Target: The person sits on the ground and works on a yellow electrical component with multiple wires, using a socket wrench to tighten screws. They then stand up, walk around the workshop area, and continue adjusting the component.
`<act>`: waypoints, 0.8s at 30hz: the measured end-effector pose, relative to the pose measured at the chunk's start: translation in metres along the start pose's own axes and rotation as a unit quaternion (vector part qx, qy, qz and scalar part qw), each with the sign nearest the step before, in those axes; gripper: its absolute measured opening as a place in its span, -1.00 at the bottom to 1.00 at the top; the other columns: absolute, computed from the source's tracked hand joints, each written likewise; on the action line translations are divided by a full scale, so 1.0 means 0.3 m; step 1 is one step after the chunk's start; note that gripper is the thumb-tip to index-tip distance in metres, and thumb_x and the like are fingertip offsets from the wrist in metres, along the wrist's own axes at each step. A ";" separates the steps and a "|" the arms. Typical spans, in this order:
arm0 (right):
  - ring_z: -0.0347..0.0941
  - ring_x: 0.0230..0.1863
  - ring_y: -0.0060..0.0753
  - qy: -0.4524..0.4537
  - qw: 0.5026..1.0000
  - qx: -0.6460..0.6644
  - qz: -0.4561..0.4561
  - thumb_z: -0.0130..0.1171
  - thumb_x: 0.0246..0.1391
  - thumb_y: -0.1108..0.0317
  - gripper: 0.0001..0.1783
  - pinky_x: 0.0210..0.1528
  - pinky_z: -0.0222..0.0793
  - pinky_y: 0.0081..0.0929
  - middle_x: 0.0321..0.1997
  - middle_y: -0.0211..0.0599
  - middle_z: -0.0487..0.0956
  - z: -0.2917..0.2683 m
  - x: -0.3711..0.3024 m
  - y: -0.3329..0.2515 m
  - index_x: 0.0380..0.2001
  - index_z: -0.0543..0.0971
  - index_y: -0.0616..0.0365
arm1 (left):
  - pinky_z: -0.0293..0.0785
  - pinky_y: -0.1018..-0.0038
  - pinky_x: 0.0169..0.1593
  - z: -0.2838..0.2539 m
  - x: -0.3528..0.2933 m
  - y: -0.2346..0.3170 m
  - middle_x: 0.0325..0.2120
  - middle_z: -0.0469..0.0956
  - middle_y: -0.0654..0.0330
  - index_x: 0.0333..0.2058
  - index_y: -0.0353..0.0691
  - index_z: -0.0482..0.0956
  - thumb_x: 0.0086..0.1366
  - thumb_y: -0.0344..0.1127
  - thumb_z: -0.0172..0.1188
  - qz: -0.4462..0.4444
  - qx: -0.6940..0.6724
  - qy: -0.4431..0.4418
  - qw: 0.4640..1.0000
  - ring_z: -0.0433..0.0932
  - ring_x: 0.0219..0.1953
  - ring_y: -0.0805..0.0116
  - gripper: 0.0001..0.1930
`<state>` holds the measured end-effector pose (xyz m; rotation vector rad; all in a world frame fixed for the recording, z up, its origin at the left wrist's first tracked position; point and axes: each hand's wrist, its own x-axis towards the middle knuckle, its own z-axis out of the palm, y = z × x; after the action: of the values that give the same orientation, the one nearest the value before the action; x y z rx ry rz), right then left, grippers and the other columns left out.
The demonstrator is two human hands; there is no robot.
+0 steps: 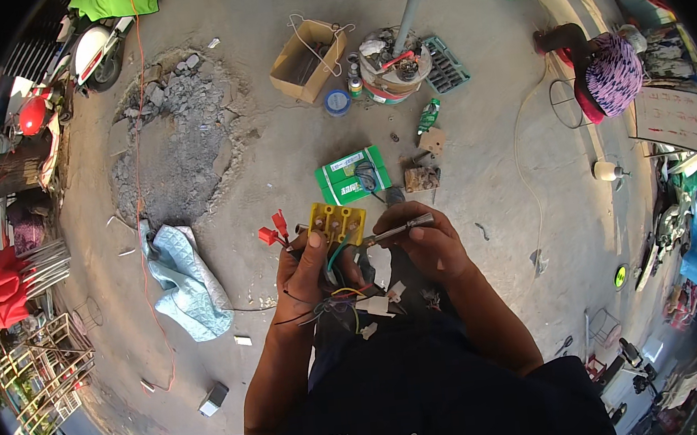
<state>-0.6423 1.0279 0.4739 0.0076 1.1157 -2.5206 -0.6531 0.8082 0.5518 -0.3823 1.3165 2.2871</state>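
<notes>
My left hand (307,271) is closed around a yellow terminal block (352,217) with several metal posts in its slots. A green wire (337,253) runs up to the block, and red plug connectors (272,228) stick up beside my left thumb. My right hand (435,252) grips a slim metal rod-shaped tool (405,228), its left end close to the block's lower right corner; whether it touches is hard to tell. Below the hands hangs a tangle of coloured wires with white connectors (375,305).
Ahead lie a green box (336,180) with a coiled cable, a green bottle (429,116), a cardboard box (302,63) and a tub of tools (394,85) by a pole. A light blue cloth (185,281) and rubble (176,151) are left. Another person (605,72) bends at far right.
</notes>
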 end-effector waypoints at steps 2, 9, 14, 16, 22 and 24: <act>0.50 0.07 -0.17 0.022 0.997 -0.072 0.003 0.19 0.18 0.12 -0.44 0.15 0.38 -0.23 0.05 0.01 0.57 0.063 -0.040 0.023 0.07 0.50 0.39 | 0.53 0.44 -0.45 0.001 -0.047 0.009 -0.61 0.52 0.09 -0.12 -0.37 0.50 0.47 0.05 0.02 0.014 -0.029 -0.031 0.999 0.56 -0.58 0.31 -0.52; 0.49 -0.02 -0.41 0.042 0.980 -0.192 0.009 0.01 0.38 0.19 -0.54 0.05 0.40 -0.39 -0.06 -0.14 0.60 0.223 -0.144 0.034 0.09 0.50 0.41 | 0.52 0.48 -0.43 0.012 -0.132 0.004 -0.54 0.57 0.10 0.01 -0.41 0.49 0.42 0.11 0.10 0.029 -0.009 -0.138 0.990 0.56 -0.55 0.35 -0.43; 0.49 -0.32 -0.48 0.165 0.964 -0.180 -0.107 0.00 0.39 0.19 -0.58 -0.23 0.41 -0.50 -0.34 -0.27 0.59 0.273 -0.236 -0.040 0.08 0.51 0.33 | 0.55 0.50 -0.40 0.067 -0.209 0.007 -0.23 0.63 0.06 0.22 -0.40 0.37 0.42 0.04 0.13 0.039 0.021 -0.116 0.992 0.62 -0.40 0.35 -0.36; 0.40 -0.41 -0.48 0.185 0.966 -0.110 -0.141 0.05 0.37 0.19 -0.59 -0.32 0.39 -0.45 -0.33 -0.28 0.50 0.262 -0.273 -0.095 0.08 0.51 0.30 | 0.56 0.50 -0.40 0.101 -0.235 0.010 -0.16 0.61 0.06 0.25 -0.39 0.34 0.42 0.02 0.13 0.074 0.042 -0.119 0.989 0.62 -0.36 0.35 -0.36; 0.24 -0.50 -0.67 0.152 0.978 -0.059 -0.128 0.31 0.17 0.12 -0.49 -0.48 0.13 -0.63 -0.40 -0.46 0.45 0.267 -0.500 -0.201 0.03 0.56 0.30 | 0.53 0.57 -0.42 0.257 -0.314 -0.067 -0.25 0.62 0.06 0.16 -0.42 0.43 0.45 0.04 0.07 0.121 0.167 -0.188 0.960 0.61 -0.42 0.43 -0.41; 0.28 -0.46 -0.70 0.158 0.979 -0.048 -0.119 0.36 0.14 0.20 -0.52 -0.45 0.17 -0.67 -0.32 -0.45 0.51 0.280 -0.601 -0.217 0.01 0.53 0.28 | 0.50 0.58 -0.42 0.328 -0.334 -0.119 -0.32 0.60 0.12 0.13 -0.41 0.46 0.46 0.00 0.07 0.141 0.205 -0.216 0.944 0.58 -0.44 0.48 -0.46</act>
<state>-0.4854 1.0694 0.6060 0.2737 1.4384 -2.7391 -0.5497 0.8827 0.6208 0.4516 1.6250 2.0599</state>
